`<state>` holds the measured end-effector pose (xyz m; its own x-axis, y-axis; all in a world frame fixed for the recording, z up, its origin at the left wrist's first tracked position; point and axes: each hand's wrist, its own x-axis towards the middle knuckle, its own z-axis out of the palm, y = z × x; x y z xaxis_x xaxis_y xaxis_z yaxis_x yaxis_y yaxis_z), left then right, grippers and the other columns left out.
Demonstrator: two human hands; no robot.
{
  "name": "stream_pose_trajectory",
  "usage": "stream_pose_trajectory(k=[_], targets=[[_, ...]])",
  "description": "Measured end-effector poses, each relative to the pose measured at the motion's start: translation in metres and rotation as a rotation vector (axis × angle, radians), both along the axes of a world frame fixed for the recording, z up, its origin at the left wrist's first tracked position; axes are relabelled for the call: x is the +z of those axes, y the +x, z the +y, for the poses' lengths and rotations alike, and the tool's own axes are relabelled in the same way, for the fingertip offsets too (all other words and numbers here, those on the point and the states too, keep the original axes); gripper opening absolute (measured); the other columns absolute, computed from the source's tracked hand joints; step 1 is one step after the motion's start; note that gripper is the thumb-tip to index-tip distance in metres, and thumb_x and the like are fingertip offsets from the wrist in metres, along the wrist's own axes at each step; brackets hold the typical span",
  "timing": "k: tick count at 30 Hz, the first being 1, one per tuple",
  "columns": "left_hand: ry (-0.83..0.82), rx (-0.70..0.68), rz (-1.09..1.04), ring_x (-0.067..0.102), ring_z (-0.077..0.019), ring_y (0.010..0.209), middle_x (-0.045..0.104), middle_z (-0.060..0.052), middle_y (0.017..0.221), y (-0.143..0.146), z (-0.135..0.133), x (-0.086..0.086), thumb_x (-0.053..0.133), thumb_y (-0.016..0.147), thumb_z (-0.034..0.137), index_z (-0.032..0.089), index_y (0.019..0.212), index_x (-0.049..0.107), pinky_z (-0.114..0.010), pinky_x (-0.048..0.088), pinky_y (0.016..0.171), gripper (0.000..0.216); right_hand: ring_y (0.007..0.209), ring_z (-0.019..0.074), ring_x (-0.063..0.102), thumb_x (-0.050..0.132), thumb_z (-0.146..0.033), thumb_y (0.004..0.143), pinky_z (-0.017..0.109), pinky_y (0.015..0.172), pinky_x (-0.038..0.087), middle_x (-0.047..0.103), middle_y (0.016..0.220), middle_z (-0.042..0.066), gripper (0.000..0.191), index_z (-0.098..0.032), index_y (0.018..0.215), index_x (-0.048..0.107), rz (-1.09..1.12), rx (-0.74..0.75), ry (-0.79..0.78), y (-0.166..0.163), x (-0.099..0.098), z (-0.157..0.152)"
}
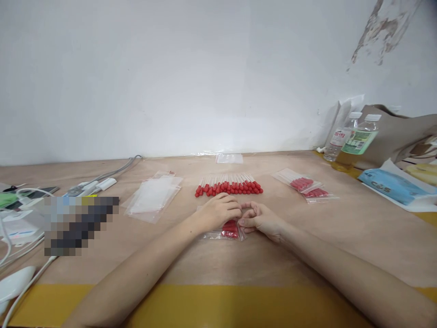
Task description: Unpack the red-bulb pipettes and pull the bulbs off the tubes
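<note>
A small clear zip bag [213, 235] with red-tipped sticks [230, 229] in it lies flat in front of me. My left hand [220, 212] rests over its upper part, fingers curled and closed on the bag. At the right edge my right hand [261, 221] pinches the bag between thumb and fingers. Just beyond my hands is a row of loose red-tipped white sticks [235, 187], red ends toward me. To the left lies a stack of flat clear bags [153, 196]. On the right are filled bags [305, 184] of the same sticks. My hands partly hide the front bag.
Brown paper covers the table [211, 269]. Cables, a power strip [90, 187] and a blurred-out object [80, 225] lie at left. Two bottles [357, 141], a blue tissue pack [398, 184] and a grey-brown bag [399, 132] stand at right. A wall [170, 82] closes the back.
</note>
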<state>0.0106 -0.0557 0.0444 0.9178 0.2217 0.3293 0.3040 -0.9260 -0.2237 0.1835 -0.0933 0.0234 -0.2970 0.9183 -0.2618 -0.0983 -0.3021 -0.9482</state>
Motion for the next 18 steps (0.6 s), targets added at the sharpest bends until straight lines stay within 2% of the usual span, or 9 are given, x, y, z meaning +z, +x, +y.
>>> stream_pose_trajectory(k=[4,11,18], targets=[[0.06,-0.021,-0.053,0.054,-0.0119,0.092,0.066,0.0,0.085,-0.001,0.003,-0.007,0.038,0.089,0.015,0.018,0.074,0.058,-0.03,0.036,0.087,0.025,0.049,0.0071,0.054,0.068,-0.005,0.058,0.02,0.053,0.049,0.057,0.054,-0.008,0.048,-0.015,0.099,0.044,0.041,0.002,-0.002,0.001,0.0,0.0],[0.118,-0.057,-0.13,0.052,-0.0132,0.095,0.066,0.001,0.093,-0.005,0.005,-0.01,0.039,0.087,0.014,0.019,0.073,0.059,-0.031,0.037,0.086,0.025,0.048,0.0077,0.054,0.067,-0.005,0.059,0.022,0.052,0.05,0.056,0.055,-0.007,0.048,-0.017,0.102,0.047,0.118,-0.004,-0.03,0.006,0.001,0.003],[0.093,-0.008,-0.118,0.053,-0.0133,0.09,0.066,-0.001,0.088,-0.005,0.003,-0.01,0.037,0.09,0.017,0.018,0.074,0.058,-0.029,0.038,0.082,0.026,0.053,0.0097,0.056,0.065,-0.024,0.067,0.023,0.053,0.05,0.061,0.061,0.0,0.015,-0.013,0.077,0.061,-0.033,0.029,0.067,-0.004,0.002,-0.003]])
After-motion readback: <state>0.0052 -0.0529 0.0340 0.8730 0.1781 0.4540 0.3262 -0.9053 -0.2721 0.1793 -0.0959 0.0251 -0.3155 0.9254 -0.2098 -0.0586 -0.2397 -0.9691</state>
